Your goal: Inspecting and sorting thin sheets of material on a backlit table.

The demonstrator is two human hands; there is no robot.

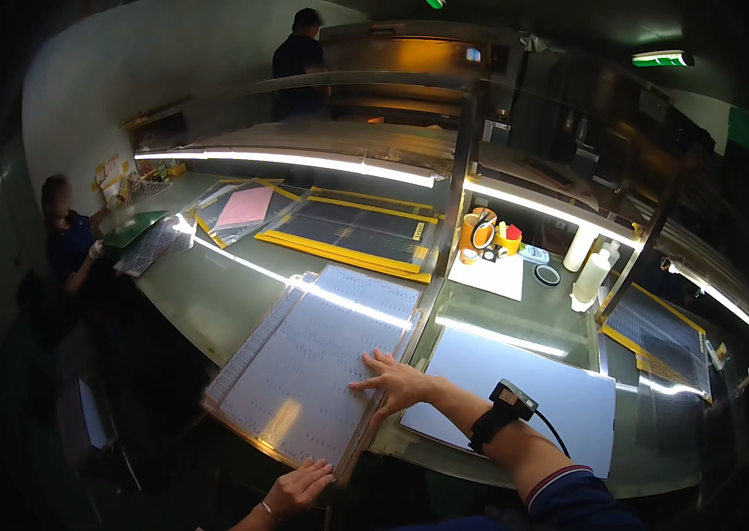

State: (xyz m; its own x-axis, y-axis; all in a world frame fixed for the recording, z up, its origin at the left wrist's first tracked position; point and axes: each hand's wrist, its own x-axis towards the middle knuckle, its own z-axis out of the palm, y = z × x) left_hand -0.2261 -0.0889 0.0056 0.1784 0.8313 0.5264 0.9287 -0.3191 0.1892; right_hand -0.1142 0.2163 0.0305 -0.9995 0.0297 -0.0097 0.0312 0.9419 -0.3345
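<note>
A translucent sheet with rows of small dark marks (303, 354) lies over a thin framed panel (241, 354) on the workbench, its near edge reaching the bench front. My right hand (396, 387) rests on the sheet's right side, fingers spread and pressed flat, holding nothing. Lower down, the fingers of my left hand (301, 487) lie stretched out on the near right corner; its thumb is hidden. Right of the metal divider, a large white sheet (525, 389) lies partly beneath my right forearm, which wears a black strapped device (509, 411).
Yellow-edged dark panels (348, 232) and a pink sheet (246, 205) lie farther back. White bottles (590, 281), orange tape rolls (480, 232) and more yellow-edged panels (657, 332) stand or lie right. A metal post (456, 203) rises mid-bench. One co-worker (69, 234) holds a green board (133, 228); another (299, 62) stands behind.
</note>
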